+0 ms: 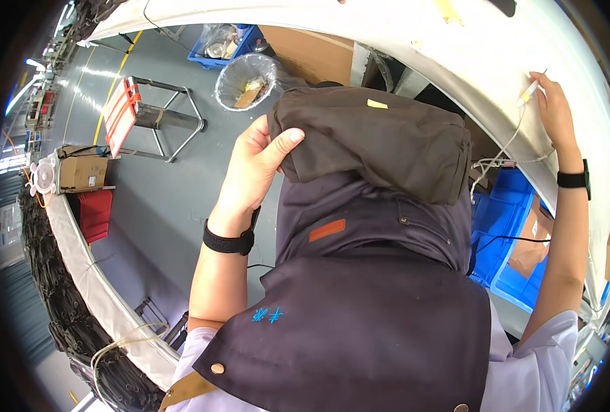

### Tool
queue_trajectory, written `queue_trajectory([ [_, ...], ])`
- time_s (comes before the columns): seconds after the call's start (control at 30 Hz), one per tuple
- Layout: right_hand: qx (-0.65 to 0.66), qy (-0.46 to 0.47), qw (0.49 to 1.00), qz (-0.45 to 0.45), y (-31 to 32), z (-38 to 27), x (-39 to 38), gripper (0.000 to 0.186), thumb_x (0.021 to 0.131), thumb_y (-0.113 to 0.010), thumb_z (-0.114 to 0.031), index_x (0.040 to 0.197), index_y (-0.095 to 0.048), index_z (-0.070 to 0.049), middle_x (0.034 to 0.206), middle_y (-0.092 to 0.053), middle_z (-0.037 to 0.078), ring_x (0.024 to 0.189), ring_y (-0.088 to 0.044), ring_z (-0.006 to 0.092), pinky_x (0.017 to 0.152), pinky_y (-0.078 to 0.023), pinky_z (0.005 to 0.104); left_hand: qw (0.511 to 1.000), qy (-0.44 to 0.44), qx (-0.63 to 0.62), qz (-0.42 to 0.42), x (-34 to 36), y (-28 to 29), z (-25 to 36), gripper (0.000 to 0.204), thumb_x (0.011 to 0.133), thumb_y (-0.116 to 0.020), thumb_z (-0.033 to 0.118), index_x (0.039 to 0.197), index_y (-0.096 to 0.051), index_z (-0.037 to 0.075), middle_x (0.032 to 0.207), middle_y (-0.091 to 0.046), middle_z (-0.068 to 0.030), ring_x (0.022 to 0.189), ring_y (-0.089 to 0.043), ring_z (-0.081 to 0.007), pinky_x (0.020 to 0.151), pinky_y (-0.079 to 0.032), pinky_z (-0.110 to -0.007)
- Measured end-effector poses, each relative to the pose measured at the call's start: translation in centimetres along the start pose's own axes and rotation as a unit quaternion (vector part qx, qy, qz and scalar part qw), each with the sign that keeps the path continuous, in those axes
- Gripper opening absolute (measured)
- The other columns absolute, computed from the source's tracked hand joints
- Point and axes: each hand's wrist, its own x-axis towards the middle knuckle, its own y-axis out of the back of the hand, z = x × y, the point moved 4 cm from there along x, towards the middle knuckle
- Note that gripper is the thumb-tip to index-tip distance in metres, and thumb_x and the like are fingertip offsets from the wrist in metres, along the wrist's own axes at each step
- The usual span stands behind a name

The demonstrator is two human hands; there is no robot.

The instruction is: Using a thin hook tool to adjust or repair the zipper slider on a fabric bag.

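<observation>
A dark brown cloth pouch (374, 141) with a small yellow tag on its upper side lies across my lap. My left hand (260, 154) grips its left end, thumb on top and the fingers hidden underneath. Far to the right, over the white table, my right hand (556, 110) pinches a slim white pointed tool (525, 93). A pale cord runs down from this tool toward the table's edge. Its exact kind is too small to tell.
A white-covered table (497, 48) curves along the far and right sides. Below it stand blue crates (504, 206). A lined waste bin (249, 72), a blue bin (216, 60) and a metal-legged stool (161, 113) stand ahead. Black items are piled along the left-hand white bench (106, 292).
</observation>
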Motion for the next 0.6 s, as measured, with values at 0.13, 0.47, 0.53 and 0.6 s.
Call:
queue_trajectory([
  [0.13,-0.133,0.027,0.991,0.016,-0.4,-0.7,-0.1,0.047,0.088,-0.052,-0.004,0.133,-0.050,-0.015,0.097,-0.062,0.013,0.089,-0.059,0.0304,0.082,-0.046,0.0382,0.997,0.003,-0.071,0.010,-0.2,-1.2,1.2,0.035,0.088,-0.068,0.025,0.114,-0.059,0.003,0.095,-0.066,0.0026,0.074,-0.054,-0.0008,0.057,-0.038,-0.016],
  [0.47,0.475,-0.170,0.863,-0.042,-6.4,-19.1,-7.6,0.064,0.090,-0.060,-0.013,0.142,-0.027,0.002,0.131,-0.050,0.019,0.123,-0.048,0.0261,0.104,-0.036,0.0350,0.997,-0.005,-0.075,-0.023,0.6,-0.7,1.3,0.038,0.085,-0.071,0.018,0.115,-0.059,0.000,0.103,-0.067,-0.0032,0.092,-0.061,-0.0107,0.086,-0.047,-0.025],
  [0.53,0.676,-0.212,0.703,-0.063,-4.9,-19.9,-6.1,0.061,0.090,-0.060,-0.013,0.141,-0.029,0.003,0.125,-0.055,0.017,0.116,-0.054,0.0227,0.100,-0.040,0.0323,0.996,0.002,-0.069,-0.054,0.6,0.9,1.7,0.038,0.084,-0.072,0.016,0.115,-0.059,0.000,0.105,-0.067,-0.0047,0.093,-0.061,-0.0104,0.086,-0.048,-0.026],
  [0.6,0.675,-0.212,0.701,-0.091,-3.7,-20.1,-4.7,0.062,0.090,-0.059,-0.012,0.142,-0.029,0.000,0.117,-0.060,0.015,0.109,-0.058,0.0181,0.095,-0.043,0.0288,0.997,0.020,-0.068,-0.040,0.7,1.3,3.4,0.027,0.086,-0.069,0.016,0.107,-0.061,0.000,0.101,-0.067,-0.0050,0.091,-0.061,-0.0103,0.085,-0.048,-0.026],
])
